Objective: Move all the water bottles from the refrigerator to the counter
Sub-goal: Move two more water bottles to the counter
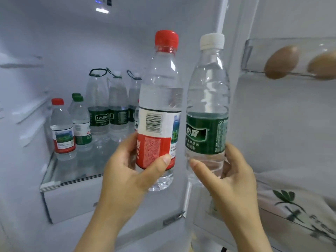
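Right at the open refrigerator, the head camera shows both hands raised in front of the glass shelf (pixel 54 180), each holding one bottle upright. The left hand (pixel 127 171) is wrapped around the lower part of a red-capped water bottle (pixel 160 106), thumb pressed across the red and white label and fingers curled behind it. The right hand (pixel 231 177) is clamped on the base of a white-capped water bottle (pixel 207 106) with a dark green label, thumb in front and fingers around the back. The two held bottles stand side by side, just apart, both in front of and to the right of the glass shelf, clear of it. Back on the glass shelf more bottles remain: a small red-capped bottle (pixel 61 130) at its left edge, two green-capped bottles (pixel 81 124) just beside that one, and behind them three large green-labelled bottles (pixel 99 106) with black carry loops at the neck, standing in a row toward the rear wall. Part of another small bottle shows behind the held red-capped one, mostly hidden. Below the glass shelf sits a white drawer (pixel 72 202). Right of the shelf, on the open door, a clear door bin (pixel 254 55) holds two brown eggs (pixel 281 62), blurred. A floral-printed sleeve (pixel 294 202) shows at the lower right.
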Demonstrator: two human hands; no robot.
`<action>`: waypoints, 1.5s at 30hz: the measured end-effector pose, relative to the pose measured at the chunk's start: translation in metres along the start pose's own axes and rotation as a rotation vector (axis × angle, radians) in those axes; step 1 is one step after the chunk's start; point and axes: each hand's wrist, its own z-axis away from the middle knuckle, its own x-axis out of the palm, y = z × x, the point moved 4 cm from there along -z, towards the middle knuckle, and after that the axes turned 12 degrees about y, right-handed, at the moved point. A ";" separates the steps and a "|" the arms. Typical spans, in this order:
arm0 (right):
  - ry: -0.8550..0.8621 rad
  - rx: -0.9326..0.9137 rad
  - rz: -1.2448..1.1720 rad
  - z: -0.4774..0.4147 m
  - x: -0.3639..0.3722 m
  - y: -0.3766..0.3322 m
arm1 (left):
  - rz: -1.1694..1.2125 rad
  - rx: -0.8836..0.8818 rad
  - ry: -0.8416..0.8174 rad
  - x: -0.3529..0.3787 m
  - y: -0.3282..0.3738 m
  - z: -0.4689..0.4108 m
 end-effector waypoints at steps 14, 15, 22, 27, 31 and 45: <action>0.415 -0.062 0.291 0.014 -0.078 -0.033 | 0.349 -0.049 -0.405 0.097 -0.006 -0.007; 0.442 -0.063 0.317 0.018 -0.085 -0.036 | 0.363 -0.060 -0.438 0.105 -0.007 -0.004; 0.700 -0.069 0.465 0.055 -0.140 -0.063 | 0.472 -0.111 -0.648 0.162 0.002 0.037; 0.852 -0.076 0.579 0.088 -0.183 -0.093 | 0.526 -0.103 -0.760 0.198 0.031 0.077; 0.957 -0.045 0.635 0.113 -0.223 -0.118 | 0.600 -0.148 -0.877 0.231 0.061 0.117; 1.252 -0.050 0.906 0.216 -0.333 -0.191 | 0.841 -0.221 -1.160 0.308 0.133 0.269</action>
